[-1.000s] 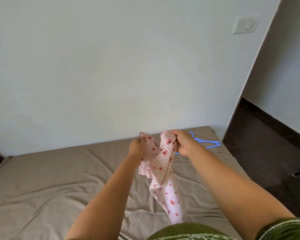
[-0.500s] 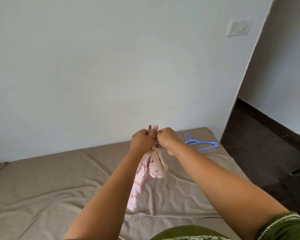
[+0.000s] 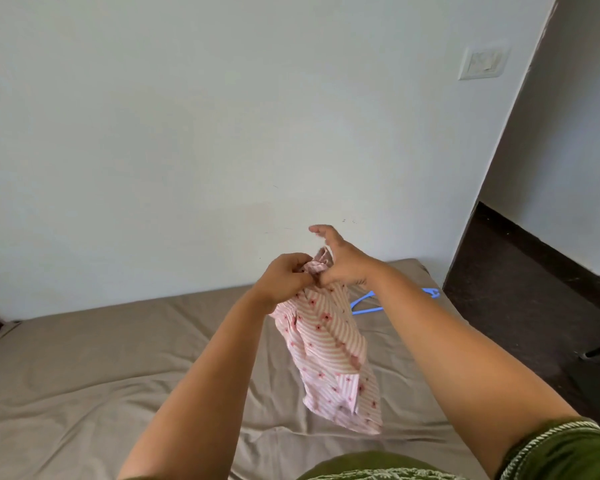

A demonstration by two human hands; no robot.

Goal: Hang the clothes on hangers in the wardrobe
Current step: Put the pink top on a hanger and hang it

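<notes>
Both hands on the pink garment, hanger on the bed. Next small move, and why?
Probably spread the hands apart to open the garment. It hangs bunched from the left hand and right hand, held close together, so no neck opening shows. The hanger lies untouched on the bed just beyond.

A home bedroom. A mattress (image 3: 84, 368) under a taupe sheet lies against a plain wall (image 3: 187, 133). A light switch (image 3: 484, 63) sits above the mattress's far corner.

Pink striped floral garment (image 3: 326, 348) hangs bunched above the bed; blue hanger (image 3: 368, 306) lies behind it.
</notes>
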